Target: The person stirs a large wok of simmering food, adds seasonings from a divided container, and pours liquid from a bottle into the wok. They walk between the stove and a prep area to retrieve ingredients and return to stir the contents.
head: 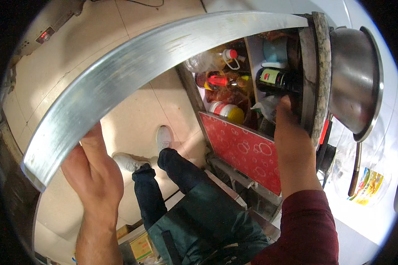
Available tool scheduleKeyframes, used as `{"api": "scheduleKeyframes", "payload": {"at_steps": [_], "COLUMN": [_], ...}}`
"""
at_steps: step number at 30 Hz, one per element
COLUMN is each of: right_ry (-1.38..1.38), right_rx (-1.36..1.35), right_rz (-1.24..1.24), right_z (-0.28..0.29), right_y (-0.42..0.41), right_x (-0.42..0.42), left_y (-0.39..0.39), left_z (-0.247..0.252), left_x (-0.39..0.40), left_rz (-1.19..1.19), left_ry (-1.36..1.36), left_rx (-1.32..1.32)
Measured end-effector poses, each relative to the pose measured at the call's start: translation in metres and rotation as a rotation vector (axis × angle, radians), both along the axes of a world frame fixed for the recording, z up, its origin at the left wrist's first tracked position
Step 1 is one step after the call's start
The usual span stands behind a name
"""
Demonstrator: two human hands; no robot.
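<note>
My left hand (94, 159) is at the near end of a long, bright metal panel (129, 66), with its fingers hidden behind the edge. The panel, bent by the lens, runs up to the cabinet's top edge at the right. My right hand (287, 111) reaches into the open cabinet, beside a clear plastic bag (269, 107) and below a dark bottle with a green label (272, 77); its fingertips are in shadow, so whether it holds anything is unclear. A clear jug with a red cap (209, 61), a red-labelled bottle (215, 80) and a yellow-lidded jar (227, 112) lie inside.
A red bubble-patterned panel (242, 149) closes the cabinet's lower front. On the right stand a steel pot (355, 79) and a large clear plastic bottle (368, 185). My shoes (164, 137) are on the tiled floor (146, 109). A box (141, 246) stands low at the bottom.
</note>
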State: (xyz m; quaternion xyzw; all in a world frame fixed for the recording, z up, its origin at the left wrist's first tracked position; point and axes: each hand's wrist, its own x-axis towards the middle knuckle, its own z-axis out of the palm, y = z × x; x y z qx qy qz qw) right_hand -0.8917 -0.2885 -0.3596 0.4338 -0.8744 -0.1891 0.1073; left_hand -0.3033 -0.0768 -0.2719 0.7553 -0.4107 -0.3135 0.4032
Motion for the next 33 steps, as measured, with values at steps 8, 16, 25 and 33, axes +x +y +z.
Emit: {"api": "scheduleKeyframes", "payload": {"at_steps": [8, 16, 25, 33], "right_ry": [-0.046, -0.052, -0.032, 0.086], "right_rx": [0.139, 0.281, 0.465, 0.394], "right_rz": [0.08, 0.133, 0.211, 0.272], "right_z": [0.008, 0.01, 0.032, 0.02], "right_y": [0.029, 0.034, 0.036, 0.042], "right_x": [-0.052, -0.065, -0.034, -0.058], "left_y": [-0.003, -0.003, -0.006, -0.006], "left_z": [-0.008, -0.015, -0.011, -0.01], "left_x": [0.002, 0.0, 0.004, 0.006], "left_rz": [-0.074, 0.036, -0.059, -0.069], "left_ry": [-0.053, 0.075, 0.108, 0.065], "left_rx": [-0.174, -0.179, -0.151, -0.106]}}
